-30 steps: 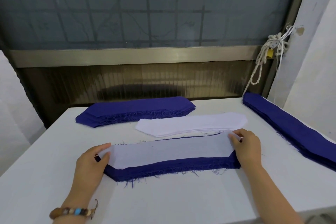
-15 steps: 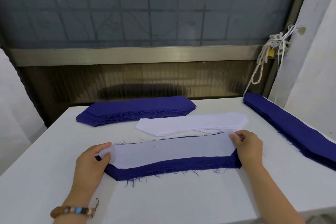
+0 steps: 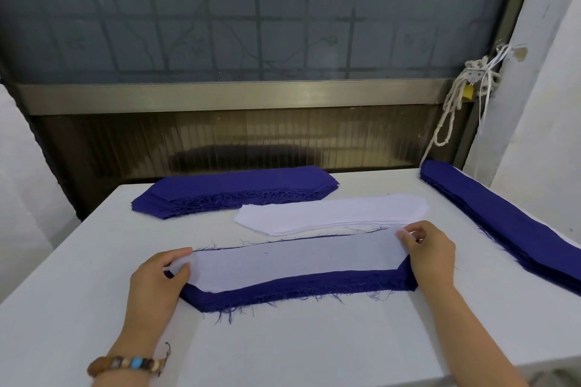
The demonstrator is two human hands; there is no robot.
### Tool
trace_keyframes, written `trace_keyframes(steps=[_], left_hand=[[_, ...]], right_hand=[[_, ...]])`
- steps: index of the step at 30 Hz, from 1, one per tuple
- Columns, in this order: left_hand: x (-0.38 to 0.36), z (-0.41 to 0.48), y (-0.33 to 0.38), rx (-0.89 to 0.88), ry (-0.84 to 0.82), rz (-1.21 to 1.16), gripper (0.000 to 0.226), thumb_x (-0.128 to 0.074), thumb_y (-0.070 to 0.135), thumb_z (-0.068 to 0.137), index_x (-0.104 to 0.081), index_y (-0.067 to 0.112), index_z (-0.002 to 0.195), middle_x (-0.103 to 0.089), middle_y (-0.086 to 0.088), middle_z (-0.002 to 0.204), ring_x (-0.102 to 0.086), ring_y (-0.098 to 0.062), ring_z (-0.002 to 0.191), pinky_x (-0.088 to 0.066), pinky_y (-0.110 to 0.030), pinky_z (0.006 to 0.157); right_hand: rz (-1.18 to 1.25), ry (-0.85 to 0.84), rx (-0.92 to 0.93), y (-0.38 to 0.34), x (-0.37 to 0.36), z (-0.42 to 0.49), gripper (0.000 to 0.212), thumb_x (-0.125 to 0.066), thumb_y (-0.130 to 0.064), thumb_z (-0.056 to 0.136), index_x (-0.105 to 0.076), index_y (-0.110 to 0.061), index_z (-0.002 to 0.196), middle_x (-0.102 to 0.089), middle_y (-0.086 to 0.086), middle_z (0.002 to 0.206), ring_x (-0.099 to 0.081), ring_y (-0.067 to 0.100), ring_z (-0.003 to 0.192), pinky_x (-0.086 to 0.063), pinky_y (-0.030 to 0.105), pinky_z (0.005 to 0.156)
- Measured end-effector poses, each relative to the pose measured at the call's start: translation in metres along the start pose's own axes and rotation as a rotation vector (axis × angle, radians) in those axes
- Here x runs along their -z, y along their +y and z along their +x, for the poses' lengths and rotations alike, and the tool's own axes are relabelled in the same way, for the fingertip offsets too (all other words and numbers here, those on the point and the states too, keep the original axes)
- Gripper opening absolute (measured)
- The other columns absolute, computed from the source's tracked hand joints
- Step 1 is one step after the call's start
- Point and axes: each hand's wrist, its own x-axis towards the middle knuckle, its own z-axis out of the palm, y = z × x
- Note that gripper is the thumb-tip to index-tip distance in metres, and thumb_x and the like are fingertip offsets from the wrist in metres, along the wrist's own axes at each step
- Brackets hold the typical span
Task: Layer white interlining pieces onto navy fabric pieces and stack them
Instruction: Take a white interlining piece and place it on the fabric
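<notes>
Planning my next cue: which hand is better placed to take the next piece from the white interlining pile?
Likely right: the right hand pinches the interlining piece beside the white interlining pile; the left hand holds its opposite end, farther off.

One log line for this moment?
step: aligning interlining piece on near navy stack | left hand: pinches its left end | right hand: pinches its right end | behind: interlining stack, far navy stack

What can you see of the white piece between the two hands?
The white interlining piece is a long, thin, slightly see-through strip with angled ends. It lies flat on a navy fabric piece, whose frayed near edge shows below it. The left hand pinches its left end; the right hand pinches its right end.
</notes>
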Motion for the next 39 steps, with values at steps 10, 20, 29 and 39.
trace_keyframes(steps=[10,20,29,39], left_hand=[[0.0,0.0,0.001,-0.091,0.025,0.02,0.031,-0.063,-0.003,0.087,-0.072,0.02,0.106,-0.063,0.002,0.111,-0.053,-0.014,0.102,-0.035,0.002,0.077],[-0.005,-0.005,0.012,-0.154,-0.199,-0.189,0.027,-0.071,0.001,0.085,-0.076,0.026,0.093,-0.073,0.016,0.1,-0.064,0.002,0.095,-0.044,-0.005,0.085],[-0.005,-0.003,0.008,-0.163,-0.266,-0.136,0.03,-0.077,0.0,0.079,-0.077,0.029,0.088,-0.071,0.014,0.101,-0.063,0.003,0.094,-0.043,-0.005,0.084],[-0.003,-0.005,0.021,-0.102,-0.322,-0.096,0.027,-0.088,0.019,0.068,-0.077,0.034,0.087,-0.066,0.009,0.099,-0.06,0.002,0.095,-0.041,-0.003,0.082]], right_hand=[[-0.13,0.04,0.131,-0.004,0.002,-0.002,0.004,-0.066,-0.011,0.088,-0.069,-0.014,0.09,-0.054,0.004,0.097,-0.05,0.029,0.096,-0.041,0.033,0.081],[0.018,-0.215,0.247,-0.007,0.001,-0.007,0.01,-0.07,-0.012,0.086,-0.07,-0.022,0.083,-0.065,-0.008,0.086,-0.058,0.004,0.079,-0.04,0.005,0.068],[0.028,-0.3,0.195,-0.006,0.001,-0.005,0.016,-0.078,-0.01,0.078,-0.07,-0.023,0.073,-0.066,-0.006,0.081,-0.059,0.005,0.075,-0.041,0.002,0.067],[-0.119,-0.431,0.203,-0.01,0.001,0.005,0.013,-0.073,-0.021,0.084,-0.067,-0.027,0.075,-0.066,-0.005,0.082,-0.059,0.012,0.076,-0.042,0.016,0.066]])
